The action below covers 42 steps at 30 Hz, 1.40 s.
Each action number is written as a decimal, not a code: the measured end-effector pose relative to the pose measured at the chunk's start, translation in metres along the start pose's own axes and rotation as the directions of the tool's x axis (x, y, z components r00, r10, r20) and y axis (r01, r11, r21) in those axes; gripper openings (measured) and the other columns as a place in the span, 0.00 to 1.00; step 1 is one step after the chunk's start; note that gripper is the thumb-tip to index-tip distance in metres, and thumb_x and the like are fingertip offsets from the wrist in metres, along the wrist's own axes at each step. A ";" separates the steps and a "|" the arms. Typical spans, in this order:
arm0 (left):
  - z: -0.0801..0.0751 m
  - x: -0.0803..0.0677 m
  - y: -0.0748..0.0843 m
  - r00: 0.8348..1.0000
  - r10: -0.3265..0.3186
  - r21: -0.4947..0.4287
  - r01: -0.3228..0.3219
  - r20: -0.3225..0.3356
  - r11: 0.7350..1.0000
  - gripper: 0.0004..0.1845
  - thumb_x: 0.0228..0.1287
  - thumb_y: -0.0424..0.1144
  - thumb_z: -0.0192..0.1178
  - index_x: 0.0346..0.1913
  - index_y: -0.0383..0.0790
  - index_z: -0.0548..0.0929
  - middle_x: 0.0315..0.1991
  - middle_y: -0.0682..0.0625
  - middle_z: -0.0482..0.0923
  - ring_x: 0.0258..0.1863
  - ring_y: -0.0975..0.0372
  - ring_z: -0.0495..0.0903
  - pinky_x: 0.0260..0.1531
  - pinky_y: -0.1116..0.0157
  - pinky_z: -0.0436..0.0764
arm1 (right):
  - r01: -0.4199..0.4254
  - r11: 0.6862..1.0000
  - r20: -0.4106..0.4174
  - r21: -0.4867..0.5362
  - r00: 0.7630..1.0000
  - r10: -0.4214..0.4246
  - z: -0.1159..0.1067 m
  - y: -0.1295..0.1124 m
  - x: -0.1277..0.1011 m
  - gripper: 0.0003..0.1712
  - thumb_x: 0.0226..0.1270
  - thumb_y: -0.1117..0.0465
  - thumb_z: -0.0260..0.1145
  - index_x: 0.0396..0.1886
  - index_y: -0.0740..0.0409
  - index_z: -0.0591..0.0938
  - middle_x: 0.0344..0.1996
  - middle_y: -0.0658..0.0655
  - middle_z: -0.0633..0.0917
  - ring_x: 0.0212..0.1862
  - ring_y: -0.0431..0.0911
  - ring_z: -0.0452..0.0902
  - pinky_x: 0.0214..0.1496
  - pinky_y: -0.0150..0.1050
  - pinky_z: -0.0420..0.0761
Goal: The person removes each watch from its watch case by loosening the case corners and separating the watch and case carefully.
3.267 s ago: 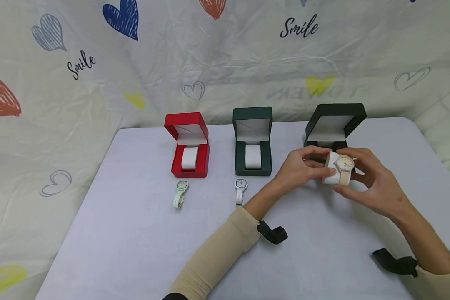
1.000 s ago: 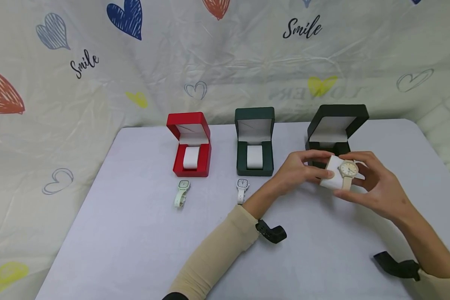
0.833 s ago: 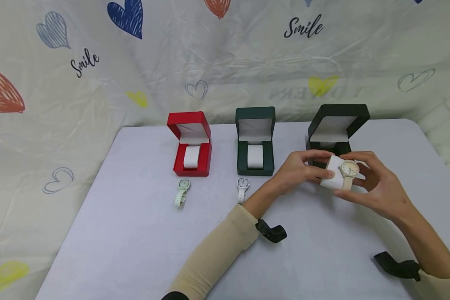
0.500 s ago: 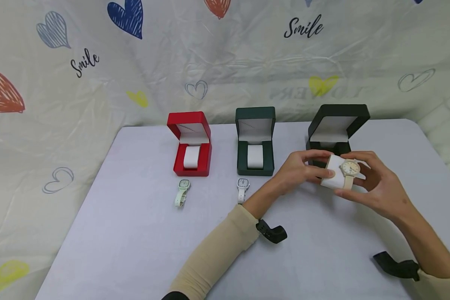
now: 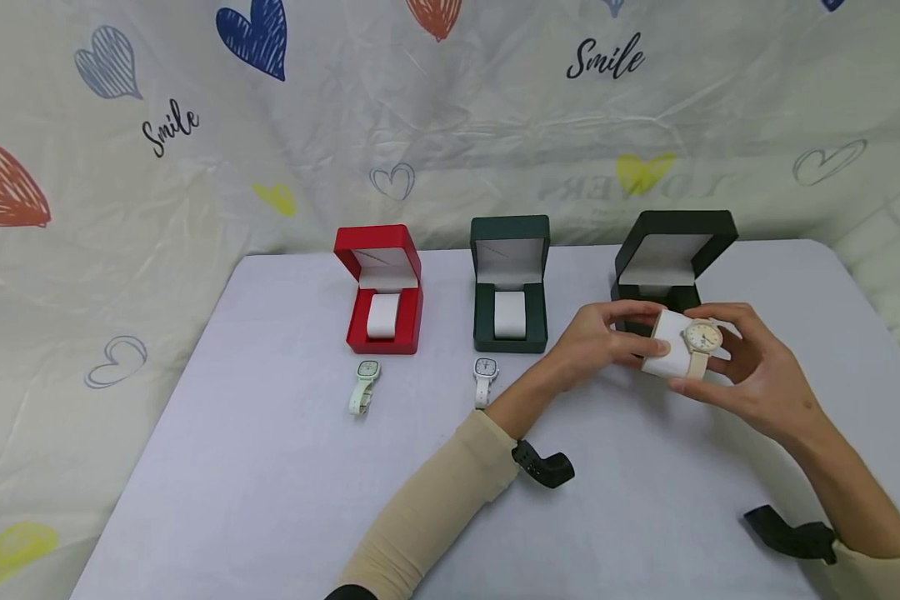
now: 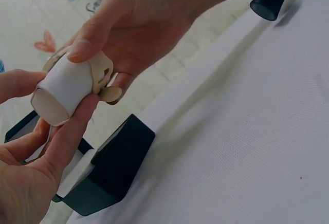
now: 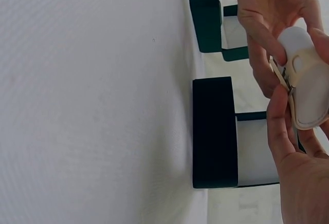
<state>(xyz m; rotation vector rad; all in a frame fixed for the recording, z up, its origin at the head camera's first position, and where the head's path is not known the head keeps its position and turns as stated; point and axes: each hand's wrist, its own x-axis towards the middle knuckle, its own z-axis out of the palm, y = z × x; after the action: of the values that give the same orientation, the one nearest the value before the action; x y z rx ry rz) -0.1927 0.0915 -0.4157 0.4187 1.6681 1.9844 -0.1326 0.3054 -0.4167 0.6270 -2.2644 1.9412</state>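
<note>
Pinching watch (image 5: 700, 339) on white pillow (image 5: 664, 353), both hands' fingers (image 5: 708, 312); black box (image 5: 671, 258) open.

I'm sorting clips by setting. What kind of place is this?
Probably a staged tabletop set for packing watches, not a shop: a pale lilac table, a crumpled heart-printed cloth backdrop, and three open hinged boxes, including a red gift box, with watches laid out in front.
</note>
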 end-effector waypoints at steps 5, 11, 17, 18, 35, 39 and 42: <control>0.001 0.000 -0.001 1.000 0.000 -0.006 0.000 -0.010 1.000 0.25 0.62 0.28 0.70 0.63 0.39 0.83 0.46 0.61 0.82 0.33 0.68 0.84 0.38 0.66 0.90 | 0.002 1.000 0.002 0.013 1.000 -0.002 0.000 0.001 0.000 0.51 0.41 0.93 0.71 0.69 0.72 0.69 0.65 0.53 0.72 0.56 0.39 0.79 0.53 0.20 0.82; 0.001 0.001 -0.003 1.000 0.008 -0.019 -0.008 -0.006 1.000 0.25 0.63 0.28 0.70 0.64 0.38 0.83 0.46 0.60 0.82 0.34 0.68 0.84 0.39 0.67 0.90 | -0.002 0.999 -0.005 0.033 1.000 0.002 0.001 0.001 0.000 0.51 0.41 0.93 0.70 0.69 0.67 0.71 0.65 0.54 0.72 0.54 0.40 0.79 0.53 0.21 0.83; 0.000 0.001 -0.004 1.000 0.001 -0.025 -0.001 -0.003 1.000 0.25 0.62 0.27 0.70 0.64 0.38 0.83 0.46 0.61 0.81 0.33 0.68 0.84 0.38 0.67 0.89 | -0.011 0.998 -0.006 0.055 1.000 0.011 0.002 0.002 0.000 0.51 0.41 0.94 0.70 0.69 0.64 0.71 0.65 0.56 0.72 0.52 0.40 0.79 0.52 0.21 0.83; -0.001 0.001 -0.004 1.000 0.000 -0.026 0.000 -0.002 1.000 0.25 0.62 0.27 0.70 0.64 0.38 0.83 0.46 0.61 0.81 0.34 0.68 0.84 0.38 0.67 0.89 | -0.015 0.998 -0.007 0.055 1.000 0.016 0.003 0.003 0.000 0.51 0.41 0.94 0.70 0.68 0.64 0.71 0.65 0.56 0.72 0.52 0.40 0.79 0.51 0.21 0.83; 0.000 0.000 -0.005 1.000 0.005 -0.047 -0.006 -0.008 0.999 0.25 0.62 0.27 0.69 0.64 0.36 0.83 0.45 0.61 0.82 0.34 0.69 0.84 0.38 0.68 0.89 | -0.023 0.996 -0.031 0.088 0.999 0.026 0.006 0.004 0.001 0.50 0.41 0.95 0.68 0.66 0.64 0.68 0.61 0.54 0.73 0.45 0.38 0.80 0.45 0.21 0.83; 0.000 0.000 -0.005 1.000 0.003 -0.064 -0.003 -0.014 0.998 0.24 0.63 0.27 0.69 0.63 0.37 0.83 0.46 0.62 0.82 0.34 0.69 0.84 0.38 0.68 0.89 | -0.019 0.996 -0.048 0.087 0.999 0.023 0.007 0.004 0.001 0.51 0.42 0.95 0.67 0.68 0.63 0.68 0.61 0.53 0.73 0.49 0.37 0.79 0.45 0.21 0.83; 0.000 0.000 -0.006 1.000 0.006 -0.065 -0.008 -0.021 0.998 0.24 0.63 0.27 0.69 0.62 0.38 0.83 0.47 0.63 0.82 0.35 0.69 0.83 0.38 0.68 0.89 | -0.015 0.996 -0.056 0.089 0.998 0.020 0.007 0.005 0.000 0.52 0.43 0.95 0.67 0.69 0.64 0.67 0.62 0.53 0.73 0.52 0.37 0.78 0.46 0.20 0.83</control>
<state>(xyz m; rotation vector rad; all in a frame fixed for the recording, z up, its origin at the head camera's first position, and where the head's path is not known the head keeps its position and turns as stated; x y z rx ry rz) -0.1918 0.0924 -0.4217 0.3823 1.6115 2.0483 -0.1333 0.2992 -0.4225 0.5556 -2.1679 2.0499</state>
